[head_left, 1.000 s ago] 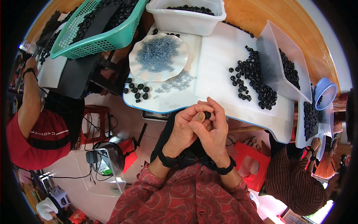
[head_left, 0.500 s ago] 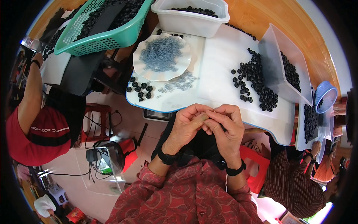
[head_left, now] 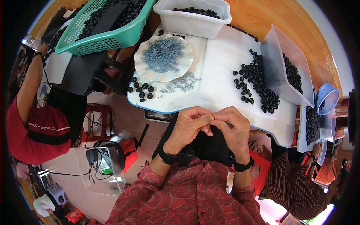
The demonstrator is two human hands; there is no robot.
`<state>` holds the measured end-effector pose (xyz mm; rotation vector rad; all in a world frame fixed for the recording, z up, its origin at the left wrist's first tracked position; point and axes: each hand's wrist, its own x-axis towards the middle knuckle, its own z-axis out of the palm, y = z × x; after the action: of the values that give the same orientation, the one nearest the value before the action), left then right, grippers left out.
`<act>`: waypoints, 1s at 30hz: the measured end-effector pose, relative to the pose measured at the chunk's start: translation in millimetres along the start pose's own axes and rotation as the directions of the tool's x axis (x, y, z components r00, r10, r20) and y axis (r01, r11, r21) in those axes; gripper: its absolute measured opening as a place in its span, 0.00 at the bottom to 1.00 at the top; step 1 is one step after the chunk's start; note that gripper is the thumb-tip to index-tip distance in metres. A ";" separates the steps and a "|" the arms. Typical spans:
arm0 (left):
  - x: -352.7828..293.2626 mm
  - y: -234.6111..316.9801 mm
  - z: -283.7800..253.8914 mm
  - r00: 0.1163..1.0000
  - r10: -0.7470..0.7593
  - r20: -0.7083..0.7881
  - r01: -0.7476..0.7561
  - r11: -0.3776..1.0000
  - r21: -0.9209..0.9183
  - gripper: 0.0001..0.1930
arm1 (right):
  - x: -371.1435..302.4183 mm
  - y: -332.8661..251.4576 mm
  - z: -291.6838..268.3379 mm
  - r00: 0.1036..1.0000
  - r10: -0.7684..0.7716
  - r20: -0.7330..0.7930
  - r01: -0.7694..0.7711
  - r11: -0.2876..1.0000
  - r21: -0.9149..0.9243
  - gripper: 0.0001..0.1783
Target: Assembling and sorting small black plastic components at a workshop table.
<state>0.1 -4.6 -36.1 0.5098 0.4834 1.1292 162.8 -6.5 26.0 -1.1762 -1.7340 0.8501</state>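
My left hand (head_left: 190, 125) and my right hand (head_left: 233, 123) meet fingertip to fingertip just off the near edge of the white table (head_left: 219, 86). Thumb and index finger of each hand are pinched together; what lies between them is too small to make out. Beyond my left hand, a scalloped white plate (head_left: 140, 67) bears a heap of small clear bluish rings (head_left: 163, 54), and more rings (head_left: 182, 83) are scattered beside it. Several black round parts (head_left: 141, 90) sit near the table's left edge. A larger spread of similar black parts (head_left: 258, 80) lies to the right.
Black parts fill a white tub (head_left: 193, 24), a tilted translucent bin (head_left: 279, 63) and a green basket (head_left: 108, 41). A blue basket (head_left: 327, 98) stands far right. People work at left (head_left: 41, 127) and right (head_left: 296, 183). Cables (head_left: 95, 157) lie at lower left.
My right hand has shifted slightly to the right and turned, so the hands are a little farther apart, with fingertips still together. The person at left has moved an arm slightly.
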 end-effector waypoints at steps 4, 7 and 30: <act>-1.7 8.0 7.0 0.998 -0.025 -0.050 0.028 0.998 0.063 0.12 | -1.5 6.8 -1.1 0.999 0.012 -0.042 -0.011 1.000 0.019 0.08; -4.5 13.7 6.3 0.999 0.024 0.040 -0.033 0.967 0.253 0.15 | -1.8 6.4 -4.3 0.996 0.067 -0.053 -0.064 0.996 0.062 0.09; -2.6 15.8 8.7 0.989 0.144 -0.019 -0.122 0.895 0.429 0.14 | 3.4 2.2 -0.4 0.994 0.093 -0.050 -0.090 0.994 0.062 0.08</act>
<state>-7.0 -2.8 -19.4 0.9109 0.7578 1.1719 163.3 -2.5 25.2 -1.2349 -1.6118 0.9112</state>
